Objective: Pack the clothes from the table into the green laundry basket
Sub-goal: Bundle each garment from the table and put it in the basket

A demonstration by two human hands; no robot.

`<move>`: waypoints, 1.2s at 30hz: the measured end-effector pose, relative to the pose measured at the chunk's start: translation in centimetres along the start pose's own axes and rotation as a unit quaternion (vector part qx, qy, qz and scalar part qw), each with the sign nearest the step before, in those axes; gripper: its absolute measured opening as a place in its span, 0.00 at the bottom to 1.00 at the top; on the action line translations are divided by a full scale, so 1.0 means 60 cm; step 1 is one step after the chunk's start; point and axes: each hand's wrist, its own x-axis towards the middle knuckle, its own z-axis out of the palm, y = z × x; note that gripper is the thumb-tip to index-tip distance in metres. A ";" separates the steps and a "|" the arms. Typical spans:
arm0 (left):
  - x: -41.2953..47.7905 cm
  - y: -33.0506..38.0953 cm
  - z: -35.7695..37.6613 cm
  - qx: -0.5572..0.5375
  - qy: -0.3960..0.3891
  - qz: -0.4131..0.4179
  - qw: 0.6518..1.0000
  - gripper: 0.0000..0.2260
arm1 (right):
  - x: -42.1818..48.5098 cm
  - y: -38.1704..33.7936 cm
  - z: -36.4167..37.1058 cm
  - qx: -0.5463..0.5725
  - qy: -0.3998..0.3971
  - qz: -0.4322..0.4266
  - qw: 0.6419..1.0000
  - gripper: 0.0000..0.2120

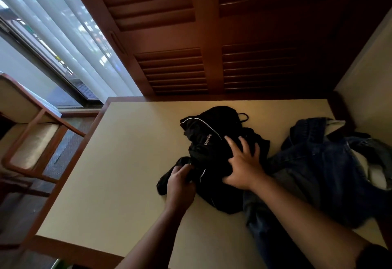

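Left hand: closed on the near fold of the black garment, probably gathering it for lifting.
Right hand: fingers spread, pressing the garment flat on the table.
Jeans: heaped beside it, touching, still unpacked.
Basket: perhaps that green sliver below the table's near edge.
Chair: left, well apart.

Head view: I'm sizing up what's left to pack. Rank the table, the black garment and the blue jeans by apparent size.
1. table, by far
2. blue jeans, sprawled, partly cut off at the frame edge
3. black garment, bunched under both hands
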 end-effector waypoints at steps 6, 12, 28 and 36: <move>0.028 0.067 -0.048 -0.234 0.002 0.042 0.971 0.11 | -0.008 -0.013 -0.036 0.423 -0.046 0.080 0.902 0.25; 0.042 0.072 -0.061 -0.344 -0.042 -0.013 0.938 0.19 | -0.033 -0.028 -0.033 0.644 -0.030 0.073 0.761 0.32; -0.013 0.110 -0.089 -0.467 -0.261 -0.146 0.833 0.15 | -0.117 -0.054 -0.057 0.691 0.060 0.121 0.710 0.07; -0.016 0.080 -0.085 -0.547 -0.174 -0.153 0.805 0.17 | -0.086 -0.011 0.005 0.494 0.116 0.117 0.854 0.20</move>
